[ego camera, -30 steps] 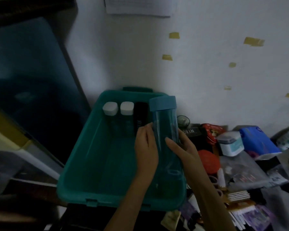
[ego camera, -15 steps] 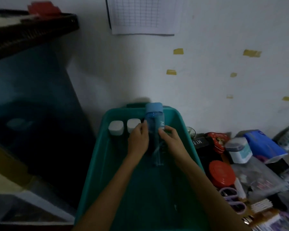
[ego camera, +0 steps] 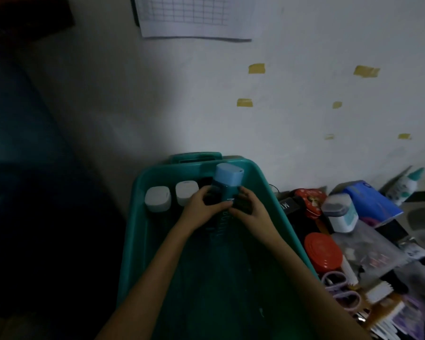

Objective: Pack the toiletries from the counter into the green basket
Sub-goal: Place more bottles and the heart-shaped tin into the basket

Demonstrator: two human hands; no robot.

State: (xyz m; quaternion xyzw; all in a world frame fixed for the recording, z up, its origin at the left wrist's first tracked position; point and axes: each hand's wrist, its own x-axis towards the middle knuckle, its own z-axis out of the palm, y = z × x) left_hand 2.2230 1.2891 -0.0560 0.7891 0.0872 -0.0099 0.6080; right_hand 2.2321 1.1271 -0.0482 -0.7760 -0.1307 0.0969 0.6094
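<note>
Steadying blue bottle (ego camera: 227, 179) upright at basket (ego camera: 136, 217) far wall beside white jars (ego camera: 157, 199); left hand (ego camera: 201, 211), right hand (ego camera: 250, 215) fingers curled round it, likely squaring row.

Home, lived-in room corner: white wall (ego camera: 304, 143) with yellow tape scraps (ego camera: 256, 68), grid sheet (ego camera: 187, 18) stuck up, personal clutter below it: red tin (ego camera: 323, 251), purple scissors (ego camera: 334, 283), blue pack (ego camera: 371, 200).
</note>
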